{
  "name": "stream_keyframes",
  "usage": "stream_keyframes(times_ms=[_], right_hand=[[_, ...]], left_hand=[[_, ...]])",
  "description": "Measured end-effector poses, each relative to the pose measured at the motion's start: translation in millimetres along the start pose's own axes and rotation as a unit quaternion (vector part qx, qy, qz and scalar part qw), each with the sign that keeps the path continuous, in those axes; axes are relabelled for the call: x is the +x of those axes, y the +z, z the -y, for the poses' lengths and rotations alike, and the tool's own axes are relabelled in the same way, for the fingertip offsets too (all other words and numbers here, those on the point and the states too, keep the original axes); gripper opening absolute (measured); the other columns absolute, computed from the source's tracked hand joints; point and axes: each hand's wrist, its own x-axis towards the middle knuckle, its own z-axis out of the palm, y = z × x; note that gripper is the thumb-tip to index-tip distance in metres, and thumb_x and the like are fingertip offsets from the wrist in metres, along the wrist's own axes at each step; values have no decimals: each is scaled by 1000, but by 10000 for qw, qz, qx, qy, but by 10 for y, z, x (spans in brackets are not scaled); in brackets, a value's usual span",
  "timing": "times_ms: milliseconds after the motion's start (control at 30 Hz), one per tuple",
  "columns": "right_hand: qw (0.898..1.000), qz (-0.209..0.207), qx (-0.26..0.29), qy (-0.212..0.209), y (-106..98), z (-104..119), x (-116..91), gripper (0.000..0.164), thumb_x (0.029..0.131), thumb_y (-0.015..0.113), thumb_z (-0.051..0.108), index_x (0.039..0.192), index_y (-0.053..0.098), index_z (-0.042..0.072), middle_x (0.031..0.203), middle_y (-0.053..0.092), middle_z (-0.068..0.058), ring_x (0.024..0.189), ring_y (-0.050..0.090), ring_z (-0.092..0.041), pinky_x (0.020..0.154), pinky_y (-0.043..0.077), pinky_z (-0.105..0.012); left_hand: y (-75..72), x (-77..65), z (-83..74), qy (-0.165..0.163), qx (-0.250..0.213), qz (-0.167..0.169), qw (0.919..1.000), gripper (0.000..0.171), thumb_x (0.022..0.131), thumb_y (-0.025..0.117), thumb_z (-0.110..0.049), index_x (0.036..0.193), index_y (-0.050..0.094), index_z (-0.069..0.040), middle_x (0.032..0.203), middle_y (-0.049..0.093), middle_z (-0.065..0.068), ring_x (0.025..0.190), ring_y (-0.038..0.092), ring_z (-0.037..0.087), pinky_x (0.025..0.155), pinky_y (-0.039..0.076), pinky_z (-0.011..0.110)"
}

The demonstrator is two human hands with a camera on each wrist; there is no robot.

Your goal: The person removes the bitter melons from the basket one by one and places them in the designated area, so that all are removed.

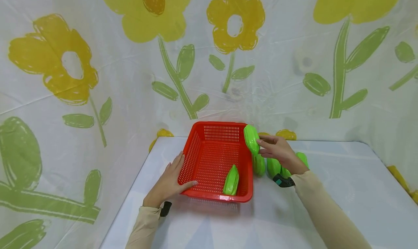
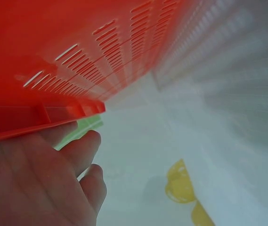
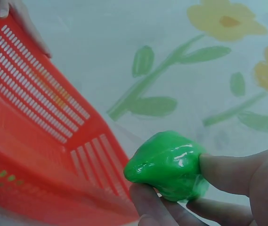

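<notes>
My right hand [image 1: 277, 149] pinches a glossy green starfruit [image 1: 251, 139] between thumb and fingers, holding it up over the right rim of a red plastic basket [image 1: 186, 151]. In the right wrist view the starfruit [image 3: 166, 162] points its narrow tip towards the basket. My left hand [image 1: 169, 180] grips the basket's near left corner, thumb over the rim and fingers along the outer side. From the left wrist, the palm [image 2: 35, 183] shows right under the basket rim. Another starfruit [image 1: 231, 181] lies inside the basket, near its front right corner.
Several more green starfruits [image 1: 259, 165] lie on the white table [image 1: 339, 191] just right of the basket, partly covered by the right hand and wrist. A flower-printed curtain [image 1: 274, 78] hangs behind the table and along its left side.
</notes>
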Motion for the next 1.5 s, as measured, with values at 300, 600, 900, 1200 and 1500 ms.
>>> stream_keyframes(times_ms=[300, 600, 900, 1200, 1500], right_hand=[[9997, -153, -181, 63, -288, -89, -185, 77, 105, 58, 43, 162, 29, 1, 162, 38, -29, 98, 71, -1, 93, 61, -23], [9983, -374, -438, 38, -595, -228, -362, 79, 107, 52, 47, 163, 24, -1, 165, 30, -31, 94, 68, 9, 90, 60, -19], [9966, -604, -554, -3, -859, -353, -538, 79, 108, 49, 47, 163, 21, -3, 161, 35, -30, 93, 66, 14, 87, 59, -16], [9950, -899, -442, 40, -1165, -471, -701, 85, 106, 54, 45, 161, 19, -7, 102, 57, 38, 91, 68, 11, 83, 61, -17], [9911, -1159, -604, 251, -1338, -662, -816, 87, 106, 53, 48, 160, 18, -11, 96, 55, 39, 86, 68, 11, 79, 62, -18]], left_hand=[[-2, -4, -1, 9, 82, -24, 10000, 118, 86, 65, -73, 166, 10, -6, 176, 9, 9, 163, 13, 35, 131, 15, 62], [1, -12, 2, 54, 245, -50, 9997, 117, 87, 64, -72, 166, 12, -4, 176, 11, 12, 164, 9, 33, 132, 13, 60], [29, -12, 25, 108, 388, -98, 9991, 113, 89, 61, -71, 165, 14, -2, 175, 13, 14, 164, 12, 34, 132, 14, 56], [27, -17, 22, 117, 423, -148, 9989, 112, 89, 60, -71, 165, 16, -2, 175, 14, 14, 163, 14, 35, 132, 16, 56], [28, -13, 23, 97, 437, -131, 9989, 113, 89, 59, -72, 165, 14, -2, 175, 14, 14, 163, 13, 34, 132, 16, 57]])
